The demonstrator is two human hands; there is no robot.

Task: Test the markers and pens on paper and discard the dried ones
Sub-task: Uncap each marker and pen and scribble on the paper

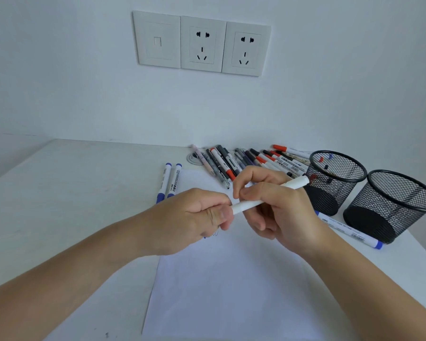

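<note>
Above the paper (231,291), bearing one faint blue scribble (215,234), the left hand (194,217) pinched one end of a white marker (247,205) while the right hand (278,207) gripped its barrel. Behind, a large pile of pens (244,161) lay apparently untested; most testing appeared undone.

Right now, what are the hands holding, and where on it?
One white marker: the left hand pinches its lower end, the right hand grips mid-barrel.
</note>
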